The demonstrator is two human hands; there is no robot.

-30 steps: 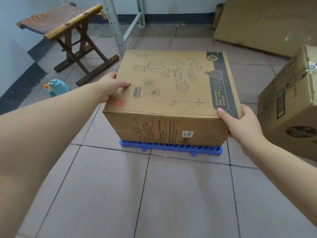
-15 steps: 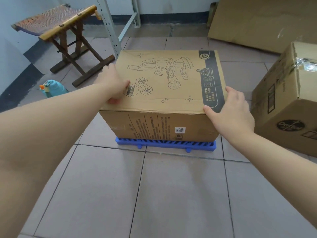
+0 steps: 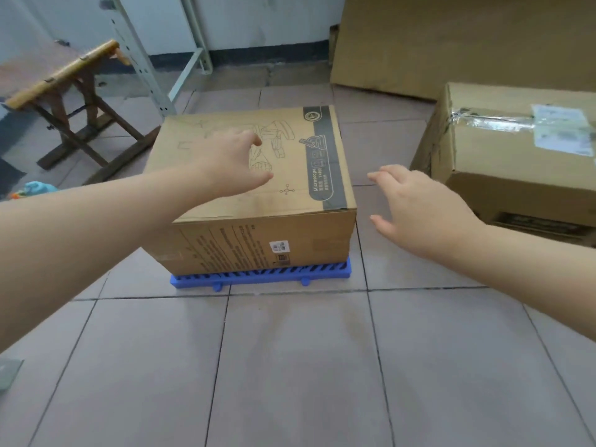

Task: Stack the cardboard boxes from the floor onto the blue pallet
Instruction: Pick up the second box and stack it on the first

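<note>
A cardboard box printed with a microscope drawing [image 3: 290,201] rests on the blue pallet [image 3: 258,277], whose front edge shows below it. My left hand [image 3: 232,162] hovers over the box top, fingers apart, holding nothing. My right hand [image 3: 416,208] is off the box, to the right of its corner, fingers spread and empty. A second, taped cardboard box [image 3: 516,162] stands on the floor at the right, beyond my right hand.
A wooden folding stool [image 3: 74,101] stands at the back left, beside a grey metal shelf upright [image 3: 142,62]. A flat cardboard sheet [image 3: 451,40] leans on the back wall. A teal bottle [image 3: 35,188] lies on the tiled floor at left.
Both hands have come off the microscope box, which now sits on the pallet. My right hand has moved to the right, and the view has swung right toward the taped box.
</note>
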